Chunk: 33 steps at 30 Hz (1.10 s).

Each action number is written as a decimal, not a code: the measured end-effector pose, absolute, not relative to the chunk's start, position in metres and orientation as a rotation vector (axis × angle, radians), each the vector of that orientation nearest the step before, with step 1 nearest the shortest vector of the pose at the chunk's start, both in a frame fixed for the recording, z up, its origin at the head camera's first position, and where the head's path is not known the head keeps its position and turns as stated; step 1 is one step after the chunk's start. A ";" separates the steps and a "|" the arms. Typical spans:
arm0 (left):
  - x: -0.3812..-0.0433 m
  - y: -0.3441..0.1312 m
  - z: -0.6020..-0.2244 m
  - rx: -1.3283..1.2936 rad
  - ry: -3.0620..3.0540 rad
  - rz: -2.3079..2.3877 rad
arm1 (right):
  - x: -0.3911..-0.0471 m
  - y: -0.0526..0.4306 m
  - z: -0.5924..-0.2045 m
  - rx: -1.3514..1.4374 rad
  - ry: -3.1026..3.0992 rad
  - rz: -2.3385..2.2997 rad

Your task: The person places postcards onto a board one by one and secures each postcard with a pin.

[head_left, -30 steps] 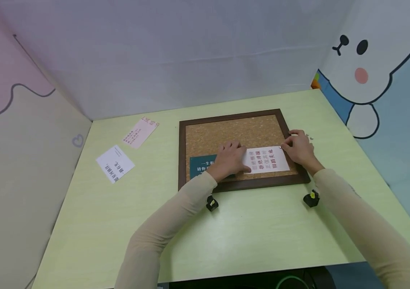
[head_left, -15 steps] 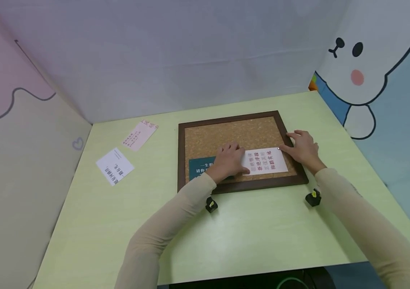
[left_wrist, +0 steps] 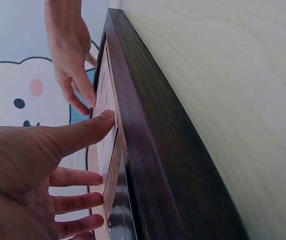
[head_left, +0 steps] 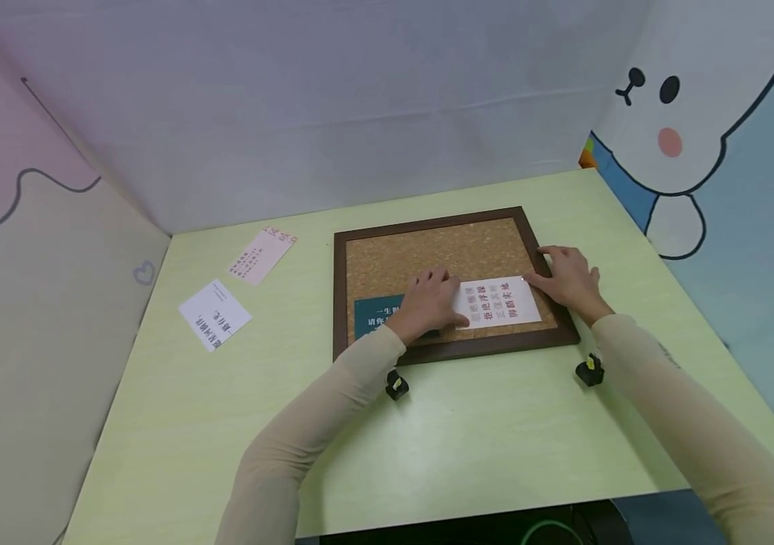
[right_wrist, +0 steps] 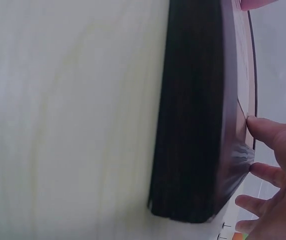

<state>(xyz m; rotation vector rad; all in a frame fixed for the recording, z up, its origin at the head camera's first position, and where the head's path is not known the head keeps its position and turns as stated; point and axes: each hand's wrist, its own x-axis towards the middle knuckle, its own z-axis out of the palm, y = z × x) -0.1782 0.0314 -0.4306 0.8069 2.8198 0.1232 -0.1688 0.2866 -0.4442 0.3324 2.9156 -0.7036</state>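
A corkboard (head_left: pixel 428 253) in a dark brown frame (left_wrist: pixel 148 120) lies on the table. On its lower right is a white card (head_left: pixel 499 303) with red and grey characters; a dark green card (head_left: pixel 373 313) lies to its left, partly covered by my left hand (head_left: pixel 428 303). That hand's thumb (left_wrist: pixel 85 134) rests on the white card's edge, its other fingers spread over the board. My right hand (head_left: pixel 571 281) presses its extended thumb (right_wrist: pixel 270 131) at the white card's upper right corner. Its other fingers reach over the frame's right side. Whatever lies beneath the thumb is hidden.
Left of the board lie a pink card (head_left: pixel 262 256) and another white card (head_left: pixel 214 315) with dark characters. Black wrist devices (head_left: pixel 397 384) hang under both sleeves. A pale wall (head_left: pixel 360 113) stands behind the table, and a dark object (head_left: pixel 475 524) sits below its front edge.
The right hand's thumb and forefinger, pinched together at the card's corner, have parted; the thumb now presses there, over a small shiny spot seen earlier. My left hand stays in place.
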 end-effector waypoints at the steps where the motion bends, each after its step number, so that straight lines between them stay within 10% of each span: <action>1: -0.178 0.031 -0.431 0.807 2.821 0.127 | -0.169 0.286 -0.444 0.331 2.916 -0.702; 16: -0.186 -0.003 -0.432 0.735 2.815 0.565 | -0.169 0.287 -0.444 0.299 2.933 -0.703; 33: -0.224 -0.163 -0.439 0.093 3.018 0.831 | -0.172 0.287 -0.446 0.308 2.914 -0.704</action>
